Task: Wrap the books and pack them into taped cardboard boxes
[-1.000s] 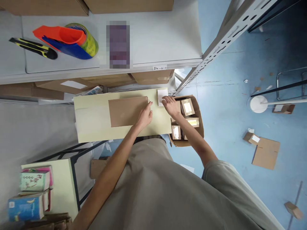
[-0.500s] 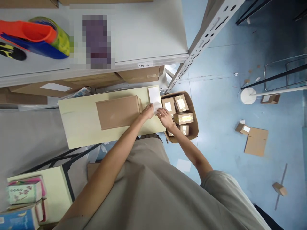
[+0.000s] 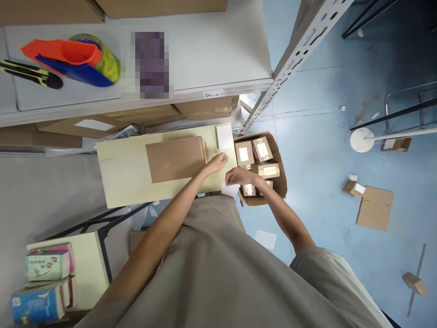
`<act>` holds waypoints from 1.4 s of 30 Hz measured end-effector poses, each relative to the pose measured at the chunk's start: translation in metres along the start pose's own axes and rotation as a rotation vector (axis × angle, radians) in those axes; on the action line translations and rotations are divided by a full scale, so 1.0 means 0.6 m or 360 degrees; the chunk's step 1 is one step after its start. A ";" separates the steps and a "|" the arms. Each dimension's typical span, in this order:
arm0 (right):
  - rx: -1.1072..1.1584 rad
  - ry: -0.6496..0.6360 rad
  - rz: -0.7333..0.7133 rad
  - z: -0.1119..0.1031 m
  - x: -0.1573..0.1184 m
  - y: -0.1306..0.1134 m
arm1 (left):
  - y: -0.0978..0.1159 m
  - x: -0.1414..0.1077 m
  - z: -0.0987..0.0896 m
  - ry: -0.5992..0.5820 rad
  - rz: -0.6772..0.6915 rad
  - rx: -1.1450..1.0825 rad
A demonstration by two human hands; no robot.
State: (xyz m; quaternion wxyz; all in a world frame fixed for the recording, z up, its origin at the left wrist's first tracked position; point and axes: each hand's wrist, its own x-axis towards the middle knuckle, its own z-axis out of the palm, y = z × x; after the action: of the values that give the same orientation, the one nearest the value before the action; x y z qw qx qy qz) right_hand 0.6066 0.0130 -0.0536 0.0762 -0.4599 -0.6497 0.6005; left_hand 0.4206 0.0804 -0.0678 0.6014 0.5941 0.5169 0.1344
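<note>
White slip (image 3: 231, 190) lies just below the fingertips of the right hand (image 3: 239, 176), at the near right corner of the pale table (image 3: 123, 175); whether they pinch it, I cannot tell. Left hand (image 3: 217, 162), fingers curled, is farther from the slip, over the table, and what it may hold is hidden. The two hands are apart but near each other. Just beyond the left hand a white sheet (image 3: 224, 137) lies by the table's right end. A brown carton (image 3: 175, 159) lies on the table to the left hand's left. Right of the table, an open box (image 3: 280, 182) holds small labelled boxes (image 3: 268, 170). Beyond the table, a grey shelf (image 3: 218, 59) bears an orange-and-blue tape dispenser (image 3: 80, 73).
</note>
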 end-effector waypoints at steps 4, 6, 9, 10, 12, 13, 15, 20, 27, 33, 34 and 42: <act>0.0415 0.0637 -0.0016 -0.052 0.021 -0.025 | 0.020 -0.102 -0.053 -0.0173 -0.0303 -0.0660; 0.0619 0.0917 -0.0022 -0.067 0.035 -0.041 | 0.024 -0.150 -0.091 -0.0080 -0.0323 -0.0834; 0.0702 0.0968 -0.0086 -0.076 0.057 -0.072 | 0.023 -0.206 -0.145 0.0054 -0.0307 -0.0856; 0.0697 0.0944 -0.0105 -0.076 0.064 -0.083 | 0.021 -0.221 -0.159 0.0100 -0.0291 -0.0823; 0.0676 0.0907 -0.0140 -0.072 0.079 -0.103 | 0.018 -0.246 -0.182 0.0184 -0.0238 -0.0738; 0.0662 0.0887 -0.0157 -0.068 0.087 -0.113 | 0.017 -0.258 -0.191 0.0216 -0.0211 -0.0696; 0.0637 0.0837 -0.0178 -0.060 0.100 -0.131 | 0.017 -0.279 -0.207 0.0261 -0.0170 -0.0625; 0.0638 0.0734 -0.0154 -0.028 0.123 -0.182 | 0.012 -0.322 -0.246 0.0323 -0.0142 -0.0591; 0.0555 0.0748 -0.0141 0.038 0.162 -0.261 | -0.051 -0.368 -0.314 0.0323 -0.0081 -0.0631; 0.0469 0.0768 -0.0087 0.126 0.228 -0.331 | -0.120 -0.420 -0.402 0.0293 -0.0014 -0.0711; 0.0462 0.0773 -0.0086 0.142 0.241 -0.344 | -0.132 -0.430 -0.420 0.0284 -0.0008 -0.0726; 0.0372 0.0807 -0.0071 0.259 0.326 -0.437 | -0.214 -0.500 -0.561 0.0209 0.0067 -0.0756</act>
State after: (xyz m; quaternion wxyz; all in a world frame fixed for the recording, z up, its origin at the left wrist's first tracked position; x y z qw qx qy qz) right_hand 0.2623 0.0749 0.0390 0.3019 -0.5693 -0.5462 0.5352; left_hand -0.0294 0.0079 0.0422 0.6865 0.4367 0.4963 0.3029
